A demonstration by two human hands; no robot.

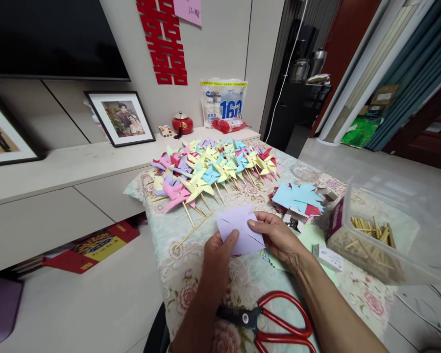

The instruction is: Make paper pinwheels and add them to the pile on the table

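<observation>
Both hands grip a square of light purple paper (240, 230) with slits cut in from its corners. My left hand (220, 250) pinches its lower left side, thumb on top. On the right edge, my right hand (274, 233) holds it between thumb and fingers. A loose wooden stick (194, 229) lies on the cloth to the left. Red-handled scissors (264, 318) rest below, between my forearms. Behind the paper lies a crowd of finished paper pinwheels (213, 169) on sticks. Blue and red cut paper pieces (297, 198) are stacked to the right.
A clear plastic bin (367, 255) of wooden sticks stands at the right. Near it are a small white box (328, 257), an open box of small fasteners (293, 223) and green paper sheets (314, 236). A white cabinet (77, 169) with framed photos borders the flowered tablecloth (183, 279).
</observation>
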